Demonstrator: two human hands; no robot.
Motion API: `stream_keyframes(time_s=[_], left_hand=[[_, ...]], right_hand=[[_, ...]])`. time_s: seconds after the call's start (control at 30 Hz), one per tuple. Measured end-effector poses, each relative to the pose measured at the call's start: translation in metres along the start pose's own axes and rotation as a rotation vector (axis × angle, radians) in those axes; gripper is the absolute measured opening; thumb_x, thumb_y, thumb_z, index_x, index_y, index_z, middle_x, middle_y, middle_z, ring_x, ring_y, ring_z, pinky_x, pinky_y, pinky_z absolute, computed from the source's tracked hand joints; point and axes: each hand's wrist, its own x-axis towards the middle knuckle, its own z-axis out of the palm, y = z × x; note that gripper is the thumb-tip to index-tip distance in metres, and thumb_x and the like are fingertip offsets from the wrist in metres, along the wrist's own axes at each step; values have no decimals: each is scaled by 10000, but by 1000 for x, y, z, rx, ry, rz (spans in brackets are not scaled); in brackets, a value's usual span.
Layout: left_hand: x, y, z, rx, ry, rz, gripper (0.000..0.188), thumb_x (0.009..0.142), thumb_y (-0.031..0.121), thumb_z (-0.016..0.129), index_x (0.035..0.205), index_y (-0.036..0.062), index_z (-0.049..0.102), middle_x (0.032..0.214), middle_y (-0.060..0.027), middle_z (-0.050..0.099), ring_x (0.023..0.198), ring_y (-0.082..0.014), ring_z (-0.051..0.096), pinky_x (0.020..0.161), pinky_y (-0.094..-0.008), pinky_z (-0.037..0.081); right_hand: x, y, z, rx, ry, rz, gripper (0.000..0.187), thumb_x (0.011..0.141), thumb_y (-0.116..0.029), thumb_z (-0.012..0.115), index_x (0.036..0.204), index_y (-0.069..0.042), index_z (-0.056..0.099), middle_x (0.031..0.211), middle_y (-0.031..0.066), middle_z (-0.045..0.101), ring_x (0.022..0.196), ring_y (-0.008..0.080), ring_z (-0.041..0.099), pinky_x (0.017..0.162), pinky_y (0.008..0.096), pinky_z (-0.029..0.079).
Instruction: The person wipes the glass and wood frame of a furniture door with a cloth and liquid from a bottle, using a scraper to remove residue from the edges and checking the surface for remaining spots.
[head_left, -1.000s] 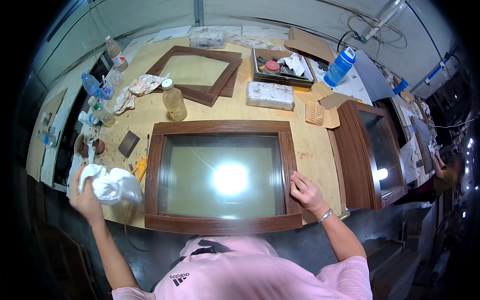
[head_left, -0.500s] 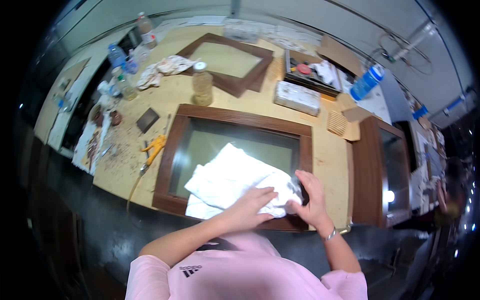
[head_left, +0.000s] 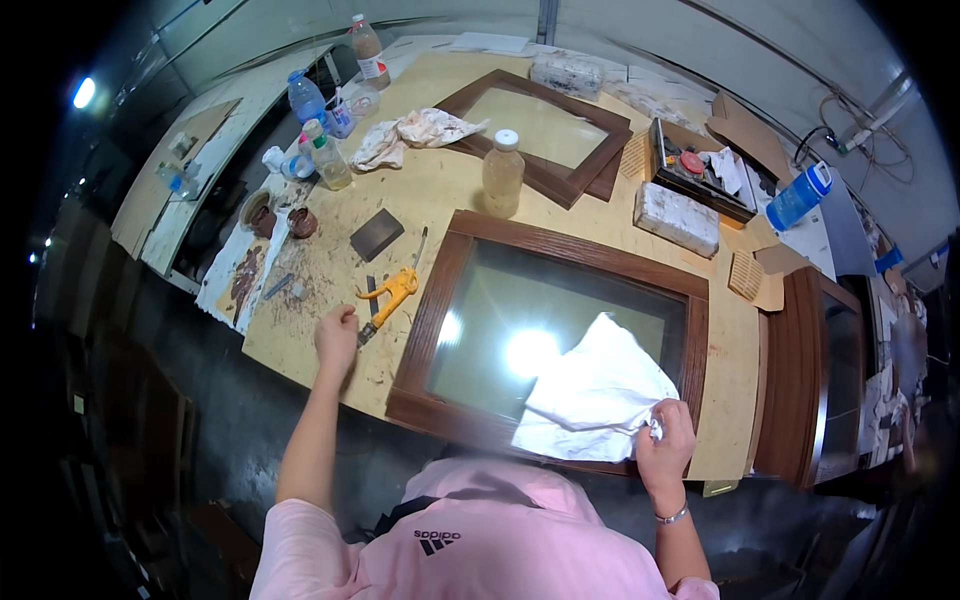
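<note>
A dark-brown wooden frame (head_left: pixel 690 350) with a glass pane lies flat on the bench. Over its lower right part spreads a white cloth (head_left: pixel 600 385). My right hand (head_left: pixel 668 435) pinches the cloth's right-hand corner in closed fingers. At the bench's front left, my left hand (head_left: pixel 338 335) has curled fingers; what they hold, if anything, is hidden. Right beside it is the fitting end of a yellow air blow gun (head_left: pixel 398 290), whose thin nozzle points away from me. A dark flat square block (head_left: pixel 377 235) lies beyond the gun.
Behind the frame stands a white-capped plastic bottle (head_left: pixel 503 175). Stained rags (head_left: pixel 400 140), more bottles and two brown-stained cups (head_left: pixel 301 222) occupy the left side. Another glazed frame (head_left: pixel 545 100), a white wrapped block (head_left: pixel 676 218), a tool box (head_left: pixel 700 170) and a blue bottle (head_left: pixel 800 197) sit farther back.
My left hand has left the cloth and moved left to beside the blow gun. My right hand has taken hold of the cloth's corner. The whole view has shifted.
</note>
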Motion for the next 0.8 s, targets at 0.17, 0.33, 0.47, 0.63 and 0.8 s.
stream_keyframes(time_s=[0.17, 0.33, 0.47, 0.63, 0.8], left_hand=[[-12, 33, 14, 260, -177, 367, 402, 758, 127, 781, 1139, 60, 671, 983, -136, 661, 966, -329, 633, 830, -444, 503], [13, 7, -9, 56, -36, 422, 382, 748, 43, 752, 1122, 30, 677, 983, -152, 654, 936, -341, 625, 833, -453, 500], [70, -10, -26, 54, 12, 313, 378, 754, 44, 751, 1124, 26, 675, 993, -151, 651, 913, -339, 615, 820, -443, 497], [85, -3, -18, 319, 132, 519, 345, 773, 113, 772, 1101, 50, 684, 997, -134, 642, 937, -316, 624, 795, -432, 507], [61, 23, 12, 341, -126, 348, 290, 790, 207, 753, 1046, 81, 702, 995, -110, 651, 981, -310, 642, 794, -441, 525]], right_hand=[[-9, -15, 22, -305, 116, -54, 372, 664, -4, 645, 1034, -41, 656, 957, 158, 594, 863, 353, 592, 732, 442, 471], [-13, -14, 30, -352, 137, -24, 382, 657, -15, 649, 1038, -46, 663, 971, 168, 595, 888, 358, 599, 747, 442, 479], [-12, -19, 33, -384, 142, 14, 382, 656, -23, 642, 1037, -47, 660, 973, 173, 592, 909, 367, 602, 773, 447, 491], [-13, -21, 37, -402, 147, 37, 379, 663, -29, 634, 1041, -43, 656, 989, 178, 592, 924, 375, 598, 787, 452, 494], [-12, -23, 37, -418, 152, 49, 376, 668, -37, 633, 1042, -40, 661, 987, 176, 596, 923, 373, 601, 789, 451, 498]])
